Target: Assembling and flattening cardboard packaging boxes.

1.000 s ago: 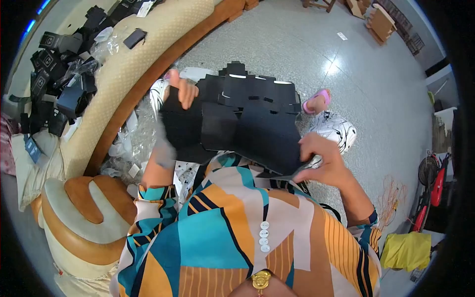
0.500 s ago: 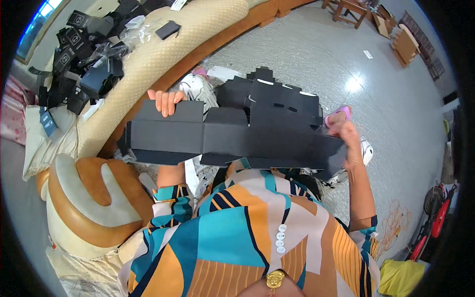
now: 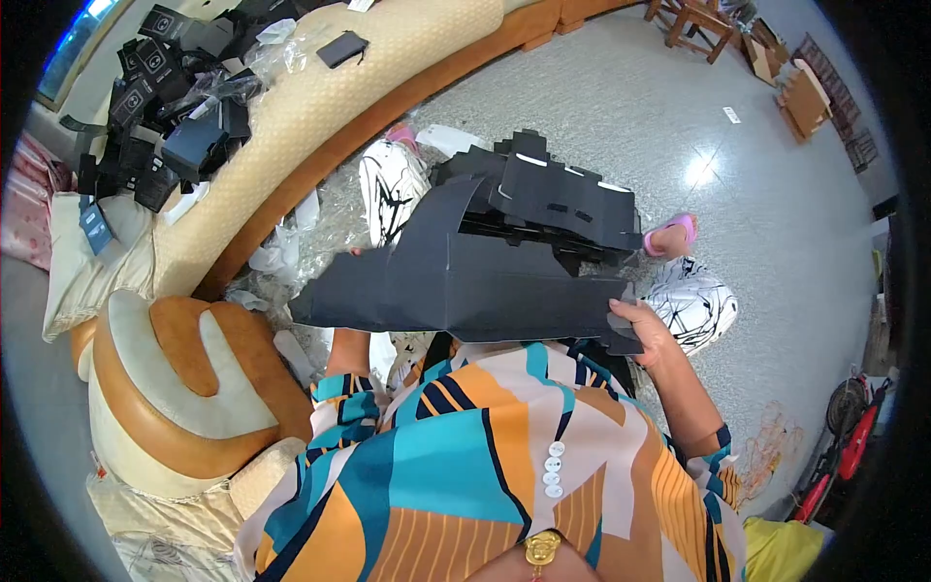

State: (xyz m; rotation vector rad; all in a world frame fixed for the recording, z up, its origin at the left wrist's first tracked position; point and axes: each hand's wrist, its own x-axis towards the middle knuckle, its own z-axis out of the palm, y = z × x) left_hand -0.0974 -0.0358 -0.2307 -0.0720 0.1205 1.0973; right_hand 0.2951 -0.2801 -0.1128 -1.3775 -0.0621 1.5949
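A flattened black cardboard box (image 3: 504, 291) stretches across my lap, its left part bent, with a flap raised near the middle. My right hand (image 3: 644, 332) grips its right end, thumb on top and the other fingers hidden underneath. My left hand (image 3: 358, 253) is mostly concealed behind the left part; just a fingertip shows over the upper edge, closed on the cardboard. Beyond it, between my knees, a stack of similar flattened black boxes (image 3: 572, 199) lies in uneven layers.
Left, a cream padded sofa (image 3: 320, 107) bears a heap of small black boxes (image 3: 145, 87) and clear plastic wrap. A brown and white leather stool (image 3: 184, 388) stands beside me. Wrapping scraps (image 3: 276, 257) litter the floor. A wooden stool (image 3: 698, 29) stands far right.
The flattened box has swung from nearly flat to bent, with its left end lower. My left hand has slipped behind it. My right hand has come lower and inward on the right end.
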